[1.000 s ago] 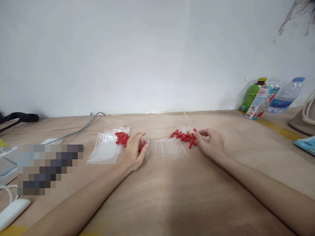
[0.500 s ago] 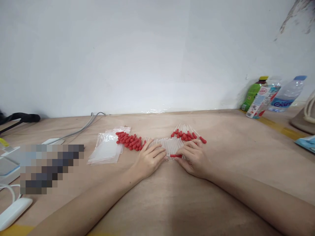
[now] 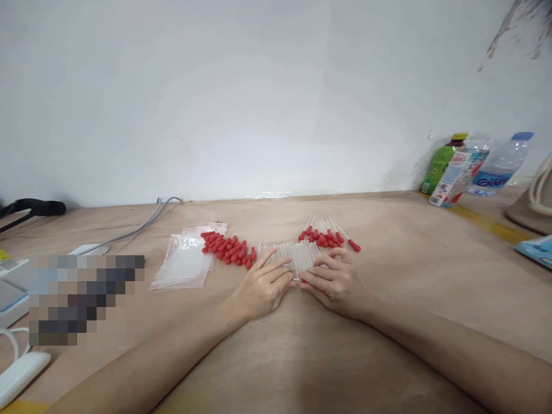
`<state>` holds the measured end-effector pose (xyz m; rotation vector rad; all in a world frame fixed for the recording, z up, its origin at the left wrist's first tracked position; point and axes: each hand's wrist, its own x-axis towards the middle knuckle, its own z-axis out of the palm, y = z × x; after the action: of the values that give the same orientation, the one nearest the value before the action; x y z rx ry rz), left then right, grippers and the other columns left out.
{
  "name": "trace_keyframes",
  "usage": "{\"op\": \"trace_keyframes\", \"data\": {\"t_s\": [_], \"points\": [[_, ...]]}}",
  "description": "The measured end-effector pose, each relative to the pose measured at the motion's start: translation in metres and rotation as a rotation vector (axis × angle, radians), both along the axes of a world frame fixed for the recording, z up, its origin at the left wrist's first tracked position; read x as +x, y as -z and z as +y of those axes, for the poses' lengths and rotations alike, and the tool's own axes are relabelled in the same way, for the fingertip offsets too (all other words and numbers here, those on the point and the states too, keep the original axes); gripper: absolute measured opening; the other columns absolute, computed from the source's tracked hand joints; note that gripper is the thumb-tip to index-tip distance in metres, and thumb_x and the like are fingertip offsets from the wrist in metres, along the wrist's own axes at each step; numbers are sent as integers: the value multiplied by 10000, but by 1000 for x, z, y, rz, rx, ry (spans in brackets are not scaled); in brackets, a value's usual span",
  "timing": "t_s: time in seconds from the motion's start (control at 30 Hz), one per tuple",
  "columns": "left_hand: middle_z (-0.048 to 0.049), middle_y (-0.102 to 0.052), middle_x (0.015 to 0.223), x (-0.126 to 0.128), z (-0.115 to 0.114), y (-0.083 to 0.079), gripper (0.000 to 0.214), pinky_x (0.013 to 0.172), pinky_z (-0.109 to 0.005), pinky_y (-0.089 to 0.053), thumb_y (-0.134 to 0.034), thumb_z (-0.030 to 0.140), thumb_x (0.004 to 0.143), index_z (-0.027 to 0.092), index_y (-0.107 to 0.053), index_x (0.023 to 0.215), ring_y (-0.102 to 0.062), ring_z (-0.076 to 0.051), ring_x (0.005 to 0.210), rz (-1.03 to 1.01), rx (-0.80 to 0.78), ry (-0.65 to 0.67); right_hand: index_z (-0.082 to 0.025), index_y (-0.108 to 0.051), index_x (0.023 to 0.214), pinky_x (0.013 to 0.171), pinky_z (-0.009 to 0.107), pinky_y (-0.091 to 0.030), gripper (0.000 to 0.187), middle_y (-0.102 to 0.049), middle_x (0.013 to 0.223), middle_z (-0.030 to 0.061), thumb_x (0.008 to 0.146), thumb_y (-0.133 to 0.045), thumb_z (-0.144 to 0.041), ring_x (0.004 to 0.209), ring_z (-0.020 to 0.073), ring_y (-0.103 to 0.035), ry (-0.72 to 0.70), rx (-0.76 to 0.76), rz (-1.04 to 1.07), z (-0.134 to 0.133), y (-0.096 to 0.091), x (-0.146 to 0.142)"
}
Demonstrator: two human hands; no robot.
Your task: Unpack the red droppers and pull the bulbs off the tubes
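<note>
A row of clear glass tubes lies on the brown table. My left hand and my right hand meet fingertip to fingertip at the near edge of that row. My right fingers pinch a red rubber bulb, of which only a sliver shows. My left fingers close on the end of a clear tube against it. Loose red bulbs lie in a pile left of the tubes. Tubes with red bulbs fitted lie fanned out behind the row.
Clear plastic bags lie left of the red pile. A grey cable and white devices are at the far left. Several bottles stand at the back right by the white wall.
Both hands left the two red piles and came together at the near edge of the tube row. The right hand brought a red bulb, now almost hidden between the fingertips.
</note>
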<state>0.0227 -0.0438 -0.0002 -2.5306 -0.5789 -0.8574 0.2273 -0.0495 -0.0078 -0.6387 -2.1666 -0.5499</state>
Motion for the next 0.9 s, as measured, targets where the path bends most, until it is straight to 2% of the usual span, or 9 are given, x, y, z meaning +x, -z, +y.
{"op": "trace_keyframes", "data": {"t_s": [0.33,0.47,0.53,0.63,0.73,0.83,0.9], "points": [[-28,-684,844,-4,-3,-1,112,1053,-445,-283,-478,121,844,153,-580,875,-557,-175,1060,-24,-81,19,-221,-610,872,809,347,-299,85,-671,724,-30,823,-547,-194,743,124,-560,4,45,-36,-4,1,8],[-32,-680,852,-10,-3,-2,113,980,-422,-377,-483,149,845,166,-589,878,-590,-183,986,-79,-58,1,-227,-631,864,752,332,-304,90,-667,726,-24,817,-556,-208,740,124,-552,14,79,-15,-3,-1,17],[-42,-665,874,-19,0,-5,120,873,-367,-456,-482,170,848,170,-594,889,-605,-172,897,-135,-66,-76,-236,-649,850,704,306,-323,92,-663,741,-15,799,-576,-212,721,122,-541,54,52,46,3,-3,28],[-48,-603,885,-33,7,-10,172,711,-274,-490,-449,195,864,186,-598,949,-581,-139,786,-212,-139,-289,-221,-669,876,618,259,-374,139,-628,768,24,806,-551,-248,674,117,-534,147,-137,232,19,-5,48],[-58,-515,908,-42,15,-14,266,653,-254,-473,-405,171,863,197,-563,1076,-534,-130,741,-229,-174,-446,-183,-654,944,602,256,-419,229,-597,778,44,814,-488,-273,667,131,-546,299,-404,372,36,-4,67],[-68,-463,887,-44,20,-13,337,597,-248,-451,-377,125,845,168,-523,1146,-495,-137,718,-181,-169,-476,-146,-625,927,561,265,-426,249,-611,758,47,736,-505,-252,597,136,-541,469,-611,413,46,-2,77],[-56,-461,850,-45,24,-11,335,591,-239,-443,-371,118,847,174,-526,1138,-491,-137,714,-164,-169,-456,-148,-595,869,536,253,-421,219,-619,725,39,686,-510,-233,558,128,-535,528,-706,458,48,-1,79]]}}
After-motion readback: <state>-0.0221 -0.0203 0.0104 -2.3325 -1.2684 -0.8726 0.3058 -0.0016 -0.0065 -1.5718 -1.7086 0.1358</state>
